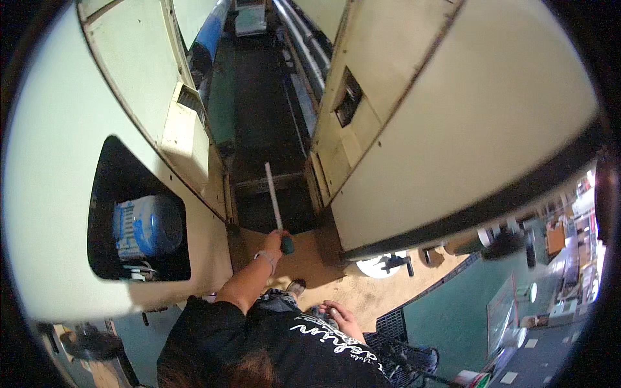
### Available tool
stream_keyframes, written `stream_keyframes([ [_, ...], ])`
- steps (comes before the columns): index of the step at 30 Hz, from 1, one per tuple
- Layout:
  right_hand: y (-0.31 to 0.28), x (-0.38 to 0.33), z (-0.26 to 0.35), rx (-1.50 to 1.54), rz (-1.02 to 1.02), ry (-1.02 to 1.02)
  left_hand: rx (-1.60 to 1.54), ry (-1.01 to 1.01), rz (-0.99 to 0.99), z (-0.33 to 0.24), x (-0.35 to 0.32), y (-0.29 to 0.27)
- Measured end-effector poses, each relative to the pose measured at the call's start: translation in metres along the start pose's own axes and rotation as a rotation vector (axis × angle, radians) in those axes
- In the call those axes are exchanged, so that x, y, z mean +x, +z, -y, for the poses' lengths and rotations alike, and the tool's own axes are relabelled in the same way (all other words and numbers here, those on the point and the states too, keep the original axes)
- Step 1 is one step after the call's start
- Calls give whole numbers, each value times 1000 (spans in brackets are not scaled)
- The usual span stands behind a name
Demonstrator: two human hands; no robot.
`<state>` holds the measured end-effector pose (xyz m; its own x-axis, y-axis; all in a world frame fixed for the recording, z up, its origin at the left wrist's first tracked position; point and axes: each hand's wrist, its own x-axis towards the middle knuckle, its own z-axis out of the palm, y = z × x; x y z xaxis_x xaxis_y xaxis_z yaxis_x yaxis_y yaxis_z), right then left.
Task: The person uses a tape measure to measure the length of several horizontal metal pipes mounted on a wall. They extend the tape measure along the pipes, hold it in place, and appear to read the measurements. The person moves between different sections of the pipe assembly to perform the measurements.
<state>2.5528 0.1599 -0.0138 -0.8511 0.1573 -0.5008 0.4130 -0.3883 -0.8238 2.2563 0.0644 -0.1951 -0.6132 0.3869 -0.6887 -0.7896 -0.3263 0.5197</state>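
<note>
My left hand (274,242), with a light band on its wrist, reaches forward at the mouth of a narrow passage between two cream machine housings. It is closed around the dark green handle of a long, thin, whitish stick-like tool (273,197). The tool points up and away from me into the dark gap; I cannot make out its exact kind. My right hand (341,317) hangs low in front of my black shirt. Its fingers are loosely bent and a little apart, with nothing visible in them.
A blue motor (149,226) sits inside a cutout of the left housing (52,194). The right housing (479,116) bounds the gap's other side. Metal pipes (307,42) run along the passage. A tan platform (362,291) lies underfoot, beside green floor (446,297) and black crates (392,326).
</note>
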Motion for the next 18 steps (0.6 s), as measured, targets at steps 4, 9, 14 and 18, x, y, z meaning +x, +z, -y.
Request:
stream_keyframes([
  [4, -8, 71, 19, -68, 296, 2, -162, 99, 57, -64, 49, 65],
  [9, -22, 176, 71, -142, 308, 51, -270, 141, 85, -153, 140, 121],
  [14, -33, 305, 132, -210, 242, 32, -319, 194, 216, -226, 261, 162],
  [18, -35, 413, 191, -306, 203, -18, -73, 228, 23, -299, 333, 181],
])
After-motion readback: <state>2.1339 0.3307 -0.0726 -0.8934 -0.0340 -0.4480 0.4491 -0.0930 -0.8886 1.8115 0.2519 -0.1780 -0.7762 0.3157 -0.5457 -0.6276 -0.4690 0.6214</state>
